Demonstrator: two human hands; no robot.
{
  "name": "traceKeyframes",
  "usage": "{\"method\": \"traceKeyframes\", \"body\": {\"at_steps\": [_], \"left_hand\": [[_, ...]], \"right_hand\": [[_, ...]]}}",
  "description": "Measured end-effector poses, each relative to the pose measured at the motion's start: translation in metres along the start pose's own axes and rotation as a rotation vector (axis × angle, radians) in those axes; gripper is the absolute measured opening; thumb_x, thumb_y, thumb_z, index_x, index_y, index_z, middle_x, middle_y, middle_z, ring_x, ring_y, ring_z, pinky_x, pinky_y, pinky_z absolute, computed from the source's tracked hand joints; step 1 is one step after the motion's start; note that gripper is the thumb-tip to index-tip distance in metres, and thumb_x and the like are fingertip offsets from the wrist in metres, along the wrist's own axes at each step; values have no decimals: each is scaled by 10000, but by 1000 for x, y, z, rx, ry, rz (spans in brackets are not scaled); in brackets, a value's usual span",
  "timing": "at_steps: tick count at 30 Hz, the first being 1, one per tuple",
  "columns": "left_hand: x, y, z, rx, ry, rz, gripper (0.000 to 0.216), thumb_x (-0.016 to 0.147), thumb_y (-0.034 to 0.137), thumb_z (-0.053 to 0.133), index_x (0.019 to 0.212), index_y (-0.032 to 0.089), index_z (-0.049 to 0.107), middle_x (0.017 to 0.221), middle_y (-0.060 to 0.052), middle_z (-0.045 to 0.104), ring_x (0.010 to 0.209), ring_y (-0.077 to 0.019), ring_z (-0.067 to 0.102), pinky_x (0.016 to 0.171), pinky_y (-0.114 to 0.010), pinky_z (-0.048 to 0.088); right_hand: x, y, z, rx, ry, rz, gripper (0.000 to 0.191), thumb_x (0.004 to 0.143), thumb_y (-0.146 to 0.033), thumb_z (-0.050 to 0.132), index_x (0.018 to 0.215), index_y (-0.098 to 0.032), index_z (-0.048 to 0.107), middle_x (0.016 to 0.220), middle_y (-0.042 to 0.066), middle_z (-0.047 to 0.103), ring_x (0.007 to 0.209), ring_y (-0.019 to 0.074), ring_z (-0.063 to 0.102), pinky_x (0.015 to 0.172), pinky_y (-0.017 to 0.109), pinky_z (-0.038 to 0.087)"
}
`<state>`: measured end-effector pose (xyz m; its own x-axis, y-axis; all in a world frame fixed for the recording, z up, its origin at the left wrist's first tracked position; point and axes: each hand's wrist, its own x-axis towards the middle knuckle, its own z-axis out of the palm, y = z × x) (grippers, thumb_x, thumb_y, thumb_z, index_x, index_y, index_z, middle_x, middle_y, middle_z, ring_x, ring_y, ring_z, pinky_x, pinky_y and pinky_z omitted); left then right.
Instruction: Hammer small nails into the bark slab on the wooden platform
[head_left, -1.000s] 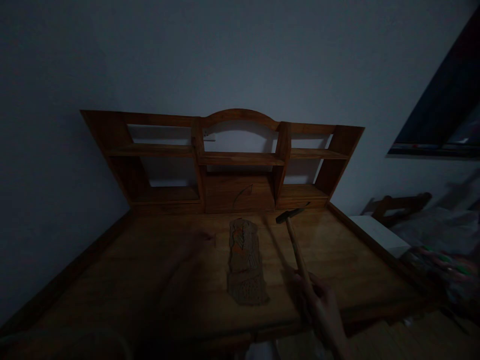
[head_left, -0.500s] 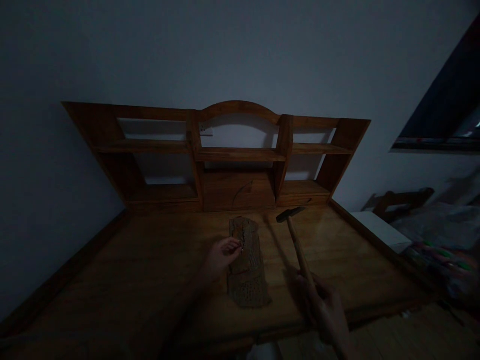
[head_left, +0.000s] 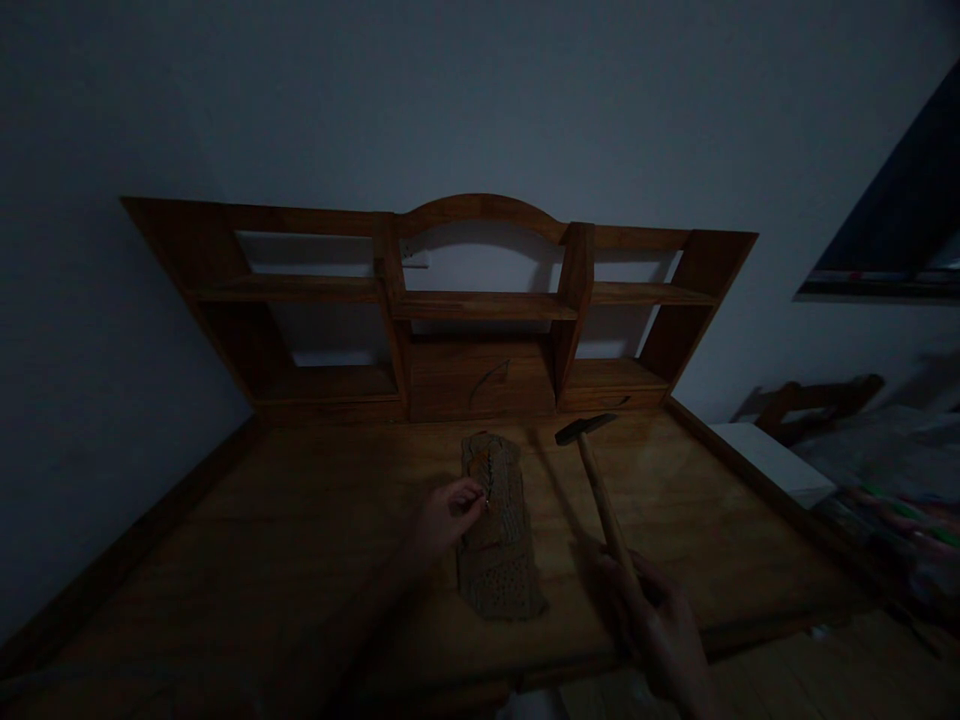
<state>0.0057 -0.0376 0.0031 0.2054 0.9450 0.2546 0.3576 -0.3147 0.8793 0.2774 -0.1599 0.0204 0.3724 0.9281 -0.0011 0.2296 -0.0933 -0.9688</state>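
L hand point(head_left: 444, 517): your fingers pinch a small nail on wood block point(head_left: 499, 560).
R hand point(head_left: 664, 630): at 4 o'clock, grips hammer point(head_left: 600, 490).

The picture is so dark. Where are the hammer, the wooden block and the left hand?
hammer point(head_left: 585, 430): head view, on its metal head.
wooden block point(head_left: 501, 565): head view, near end.
left hand point(head_left: 448, 515): head view, back of hand.

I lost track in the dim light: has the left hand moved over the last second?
Yes. The left hand came in from the bare desk on the left and now pinches something small, too dim to identify, over the wood block.
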Motion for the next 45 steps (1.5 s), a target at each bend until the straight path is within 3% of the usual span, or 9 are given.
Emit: {"method": "traceKeyframes", "body": {"at_steps": [4, 11, 18, 23, 29, 42, 45], "left_hand": [[-1, -3, 1, 33, -4, -2, 131, 817, 317, 599, 850, 201, 650, 817, -9, 704, 764, -148, 667, 713, -249, 530], [-1, 0, 1, 11, 12, -52, 181, 804, 355, 607, 862, 189, 651, 822, -24, 703, 750, -155, 675, 676, -243, 538], [2, -9, 0, -125, -11, -99, 207, 810, 367, 612, 865, 169, 638, 812, -44, 715, 748, -167, 697, 692, -261, 553], [1, -12, 2, -98, -9, -100, 223, 798, 377, 632, 869, 168, 660, 832, -46, 721, 762, -172, 700, 698, -261, 560], [-1, -10, 0, 34, 7, 7, 201, 829, 370, 607, 888, 200, 695, 878, -28, 711, 793, -152, 683, 696, -235, 555], [0, 5, -6, 239, 24, 201, 153, 848, 283, 590, 822, 206, 720, 825, -21, 667, 723, -120, 629, 634, -210, 492], [-1, 12, -8, 254, 12, 213, 160, 853, 269, 583, 820, 206, 726, 807, -24, 669, 699, -119, 624, 607, -206, 472]], "right_hand": [[0, 0, 1, -3, 12, -33, 529, 773, -608, 590, 990, -149, 739, 918, 107, 736, 953, 292, 672, 778, 300, 542], [0, -1, 1, -16, 8, -8, 568, 760, -624, 598, 1008, -132, 734, 811, 90, 734, 831, 269, 690, 625, 252, 546], [2, 5, -3, 16, -79, 3, 502, 779, -571, 618, 1047, -159, 723, 988, 94, 734, 969, 268, 671, 724, 248, 553], [2, 8, 0, 67, -52, -7, 529, 753, -610, 620, 998, -156, 738, 870, 99, 747, 878, 271, 699, 657, 262, 572], [3, 7, -3, 21, -78, -21, 487, 787, -571, 607, 1048, -176, 723, 982, 92, 737, 992, 261, 667, 753, 258, 549], [-8, -8, 2, -21, -36, -19, 561, 781, -607, 585, 1038, -128, 722, 832, 91, 736, 833, 268, 692, 621, 253, 557], [-23, -13, 3, -25, 2, -55, 535, 775, -600, 596, 1010, -139, 735, 881, 98, 742, 901, 278, 691, 703, 255, 563]]}}
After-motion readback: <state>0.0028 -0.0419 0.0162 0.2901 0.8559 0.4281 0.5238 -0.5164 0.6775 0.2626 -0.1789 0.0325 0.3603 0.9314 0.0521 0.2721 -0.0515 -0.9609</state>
